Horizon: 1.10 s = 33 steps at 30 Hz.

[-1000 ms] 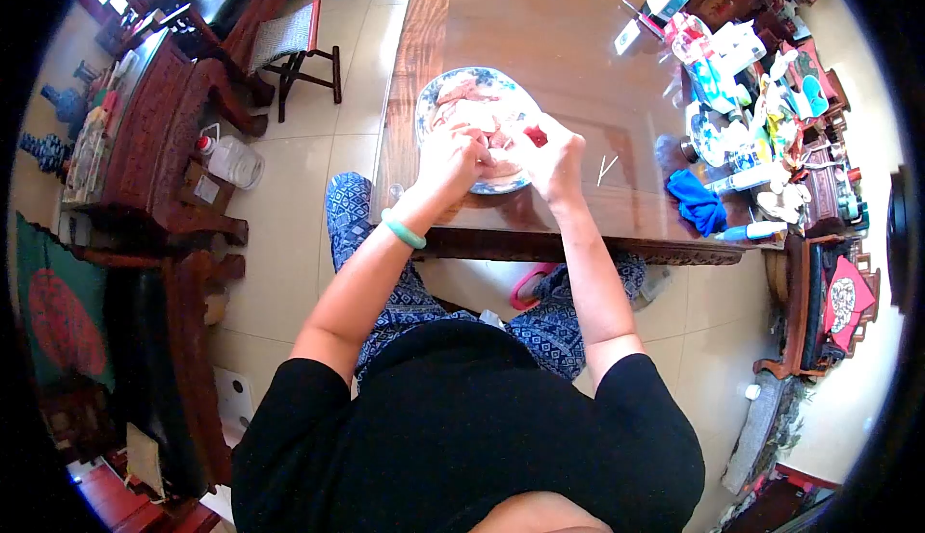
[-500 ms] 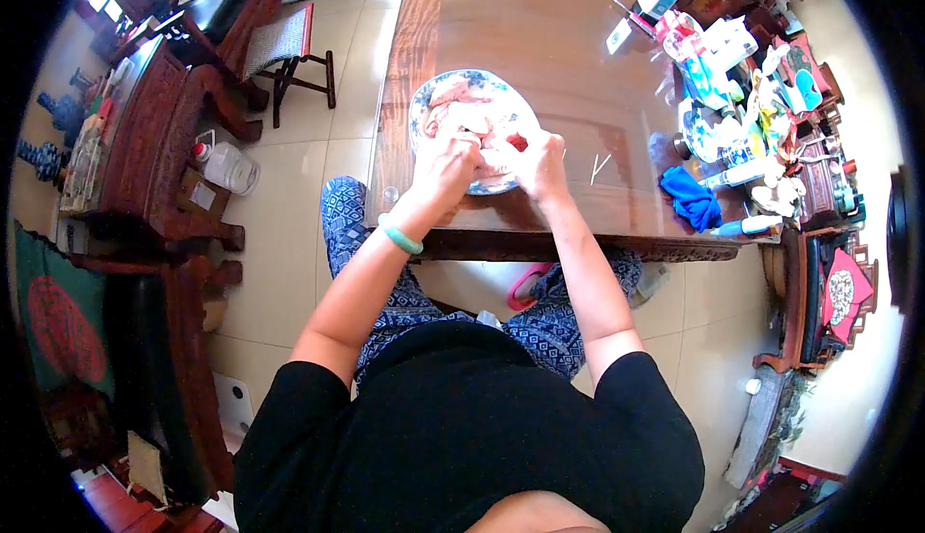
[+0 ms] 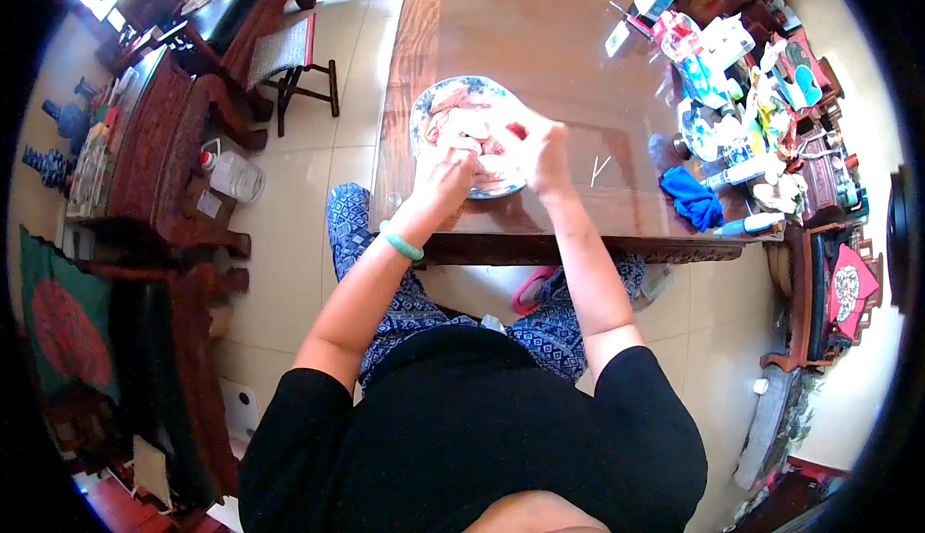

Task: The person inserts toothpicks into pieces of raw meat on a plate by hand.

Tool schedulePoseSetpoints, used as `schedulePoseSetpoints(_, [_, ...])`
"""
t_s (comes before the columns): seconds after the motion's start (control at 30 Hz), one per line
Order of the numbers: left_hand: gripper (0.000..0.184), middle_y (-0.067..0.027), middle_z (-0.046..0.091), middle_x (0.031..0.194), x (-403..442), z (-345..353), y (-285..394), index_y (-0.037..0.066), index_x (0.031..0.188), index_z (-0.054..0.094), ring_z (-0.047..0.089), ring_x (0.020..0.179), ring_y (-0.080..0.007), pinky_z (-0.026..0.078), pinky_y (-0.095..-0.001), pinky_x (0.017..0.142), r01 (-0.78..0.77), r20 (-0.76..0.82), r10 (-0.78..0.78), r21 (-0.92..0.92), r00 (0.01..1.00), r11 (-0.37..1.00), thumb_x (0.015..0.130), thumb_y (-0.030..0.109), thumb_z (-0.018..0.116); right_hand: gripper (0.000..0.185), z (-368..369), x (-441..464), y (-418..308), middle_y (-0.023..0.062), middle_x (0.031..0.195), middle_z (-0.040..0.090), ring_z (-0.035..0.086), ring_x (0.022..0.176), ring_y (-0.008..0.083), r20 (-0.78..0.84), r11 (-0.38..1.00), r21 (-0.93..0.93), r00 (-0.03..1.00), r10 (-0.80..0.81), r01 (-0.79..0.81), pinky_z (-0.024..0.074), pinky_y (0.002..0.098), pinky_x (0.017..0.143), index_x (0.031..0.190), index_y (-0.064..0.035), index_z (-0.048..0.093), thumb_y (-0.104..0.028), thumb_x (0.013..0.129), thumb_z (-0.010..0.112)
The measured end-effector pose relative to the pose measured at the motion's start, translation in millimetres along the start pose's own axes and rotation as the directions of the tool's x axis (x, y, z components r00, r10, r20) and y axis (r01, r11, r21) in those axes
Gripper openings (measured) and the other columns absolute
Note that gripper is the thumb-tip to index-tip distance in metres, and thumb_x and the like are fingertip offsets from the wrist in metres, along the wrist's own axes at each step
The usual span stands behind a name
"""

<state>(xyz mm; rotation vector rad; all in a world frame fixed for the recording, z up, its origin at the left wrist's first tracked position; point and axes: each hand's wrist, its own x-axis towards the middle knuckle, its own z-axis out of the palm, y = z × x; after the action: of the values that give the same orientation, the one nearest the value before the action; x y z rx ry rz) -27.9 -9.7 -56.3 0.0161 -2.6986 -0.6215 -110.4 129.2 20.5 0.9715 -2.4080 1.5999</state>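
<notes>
The glass-topped worktop (image 3: 540, 22) spreads before the seated person, its left edge running away from them. On the tiled floor to its left stand a folding stool (image 3: 289, 56) and a clear plastic jug (image 3: 234, 174) with a red cap. A crowd of packets and bottles (image 3: 713, 61) fills the right end of the worktop, well apart from the hands.

Near the worktop's front left corner lies a blue-and-white plate (image 3: 421, 109). It looks slightly oval, its longer axis slanting from far left to near right, though the wide lens bends shapes. Both hands hide parts of its rim.

A crumpled blue cloth (image 3: 691, 198) lies near the front edge, towards the right. The left hand (image 3: 445, 174) comes over the plate's near left side, fingers curled inward at the meat; the right hand (image 3: 541, 152) is blurred at the right rim, fingers bent. I cannot tell whether either hand's fingers are clamped on a piece.

Pale pink meat (image 3: 448, 101) covers much of the plate, one far piece slanting. A green bracelet (image 3: 401, 241) circles the left forearm. Right of the right hand lie thin white sticks (image 3: 599, 171), set at an angle.
</notes>
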Motion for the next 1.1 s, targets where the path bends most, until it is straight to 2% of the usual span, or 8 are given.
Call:
schedulePoseSetpoints(0.07, [0.018, -0.0075, 0.068, 0.075, -0.6, -2.3, 0.9, 0.013, 0.078, 0.077, 0.067, 0.07, -0.0237, 0.051, -0.036, 0.064, 0.011, 0.0, -0.011, -0.034, 1.0, 0.999, 0.075, 0.03, 0.073, 0.01, 14.6, -10.8, 22.4, 0.0131, 0.069, 0.068, 0.064, 0.059, 0.015, 0.144, 0.981, -0.121, 0.981, -0.134, 0.152, 0.0514, 0.0297, 0.056, 0.082, 0.0019, 0.069, -0.007, 0.078, 0.073])
schedulePoseSetpoints(0.27, [0.018, -0.0041, 0.068, 0.073, -0.4, -2.8, 0.7, 0.014, 0.076, 0.077, 0.066, 0.068, -0.0221, 0.051, -0.034, 0.063, -0.048, -0.05, 0.049, 0.027, 0.998, 0.999, 0.074, 0.031, 0.074, 0.011, 3.1, 2.2, -3.0, 0.0103, 0.068, 0.069, 0.063, 0.058, 0.012, 0.038, 1.0, -0.014, 0.999, 0.006, -0.006, 0.0514, 0.0281, 0.057, 0.082, 0.0027, 0.069, -0.007, 0.078, 0.073])
schedulePoseSetpoints(0.4, [0.018, -0.0045, 0.069, 0.072, 0.8, -12.9, 6.3, 0.013, 0.076, 0.077, 0.067, 0.068, -0.0222, 0.052, -0.0341, 0.063, -0.049, -0.052, 0.049, 0.005, 0.997, 0.999, 0.074, 0.031, 0.074, 0.017, 11.6, -3.7, 11.2, 0.0143, 0.069, 0.068, 0.062, 0.056, 0.0128, 0.121, 0.977, -0.078, 0.974, -0.19, 0.2, 0.051, 0.0294, 0.054, 0.085, 0.0038, 0.069, -0.01, 0.078, 0.075])
schedulePoseSetpoints(0.73, [0.011, -0.0111, 0.069, 0.077, -0.5, -17.3, 8.3, 0.01, 0.076, 0.075, 0.067, 0.072, -0.0272, 0.052, -0.0385, 0.065, -0.041, -0.013, 0.041, -0.076, 0.999, 0.996, 0.075, 0.017, 0.067, 0.014, 3.9, -13.0, 19.6, 0.0162, 0.068, 0.066, 0.064, 0.058, 0.0174, 0.072, 0.987, -0.11, 0.992, -0.107, 0.115, 0.0498, 0.0304, 0.054, 0.085, 0.0004, 0.07, -0.011, 0.078, 0.074])
schedulePoseSetpoints(0.87, [0.012, -0.0112, 0.069, 0.077, -0.5, -20.4, 10.5, 0.01, 0.076, 0.075, 0.067, 0.072, -0.027, 0.052, -0.038, 0.065, 0.021, 0.036, -0.019, -0.047, 0.999, 0.999, 0.075, 0.018, 0.067, 0.016, -15.1, -13.0, -3.9, 0.0173, 0.068, 0.067, 0.065, 0.058, 0.0184, -0.027, 0.998, 0.01, 0.998, 0.055, -0.055, 0.0512, 0.0318, 0.057, 0.082, 0.0025, 0.068, -0.011, 0.075, 0.074])
schedulePoseSetpoints(0.93, [0.012, -0.0114, 0.069, 0.078, 1.0, -20.9, 10.3, 0.009, 0.076, 0.075, 0.067, 0.073, -0.0269, 0.052, -0.0374, 0.066, -0.003, 0.016, 0.004, -0.105, 1.0, 0.994, 0.075, 0.02, 0.069, 0.014, -2.3, -23.4, 21.5, 0.0168, 0.07, 0.069, 0.069, 0.062, 0.0187, 0.035, 0.989, -0.128, 0.997, -0.066, 0.07, 0.0525, 0.0329, 0.056, 0.082, 0.0027, 0.068, -0.009, 0.076, 0.074])
schedulePoseSetpoints(1.03, [0.012, -0.0107, 0.069, 0.077, 2.3, -25.9, 12.6, 0.01, 0.075, 0.075, 0.067, 0.073, -0.0265, 0.052, -0.037, 0.067, -0.004, 0.01, 0.006, -0.138, 1.0, 0.99, 0.073, 0.02, 0.071, 0.016, -4.1, -25.7, 22.7, 0.0142, 0.072, 0.07, 0.066, 0.064, 0.0167, 0.042, 0.991, -0.132, 0.999, 0.004, 0.001, 0.0529, 0.0307, 0.06, 0.086, 0.0025, 0.069, -0.008, 0.076, 0.074])
schedulePoseSetpoints(1.1, [0.011, -0.0105, 0.069, 0.076, 0.9, -26.7, 13.1, 0.01, 0.075, 0.075, 0.067, 0.072, -0.0264, 0.052, -0.037, 0.067, -0.001, 0.01, 0.002, -0.116, 1.0, 0.993, 0.072, 0.02, 0.072, 0.017, -14.9, -24.8, 1.5, 0.0153, 0.073, 0.069, 0.066, 0.063, 0.0175, -0.049, 0.999, 0.019, 0.998, 0.038, -0.037, 0.0528, 0.0314, 0.061, 0.086, 0.0018, 0.069, -0.01, 0.076, 0.075])
